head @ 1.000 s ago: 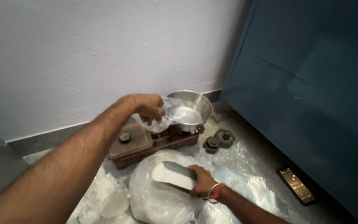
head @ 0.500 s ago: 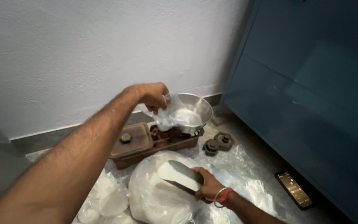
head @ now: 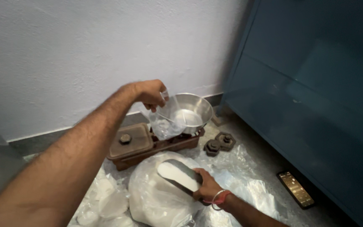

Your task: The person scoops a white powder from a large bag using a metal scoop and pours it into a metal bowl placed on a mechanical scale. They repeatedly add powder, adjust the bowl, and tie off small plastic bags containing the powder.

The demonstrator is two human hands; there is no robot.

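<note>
Standing by the wall, floor-level stock:
Left hand (head: 150,93): fingers pinched on the rim of a small clear plastic bag (head: 167,121), held over the edge of the steel pan (head: 190,111); the bag's contents are hard to make out.
Right hand (head: 209,187): closed around the handle of a metal scoop (head: 180,175) loaded with white powder; the handle is hidden in the fist.
Large bag (head: 156,199): clear plastic, white powder inside, under the scoop; its bottom is cut off.
Balance scale (head: 148,145): rusty brown, a small weight on its left plate, the pan on its right.
Loose weights (head: 219,143): two, just right of the scale.
Phone (head: 295,189): on the floor near the blue cabinet (head: 316,96).
Filled packets (head: 106,201): lower left, partly cut off.
</note>
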